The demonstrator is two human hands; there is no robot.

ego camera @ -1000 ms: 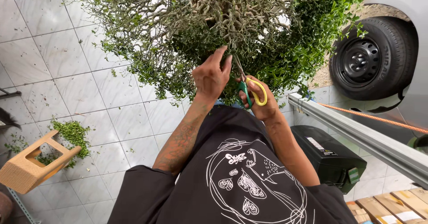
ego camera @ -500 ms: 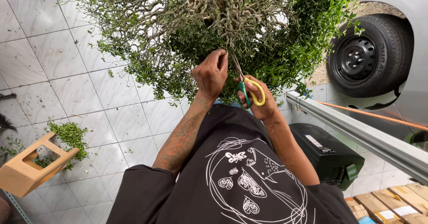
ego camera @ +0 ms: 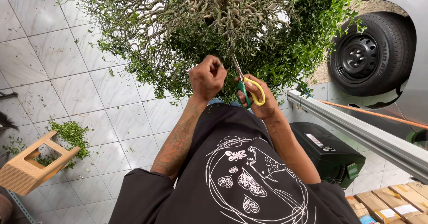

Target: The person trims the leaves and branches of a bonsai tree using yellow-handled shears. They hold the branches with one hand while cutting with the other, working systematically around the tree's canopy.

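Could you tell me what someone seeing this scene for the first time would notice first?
Most striking is the big bushy plant filling the top of the view, its bare twisted branches ringed by small green leaves. Just below its middle, the right hand works yellow-and-green scissors into the twigs while the left hand grips a sprig beside them. A car wheel sits at the upper right.

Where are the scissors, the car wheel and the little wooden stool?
scissors (ego camera: pixel 249 92), head view, on the yellow and green handles held in the right hand.
car wheel (ego camera: pixel 372 54), head view, on the black tyre's sidewall.
wooden stool (ego camera: pixel 20 172), head view, on its tan side lying on the tiles.
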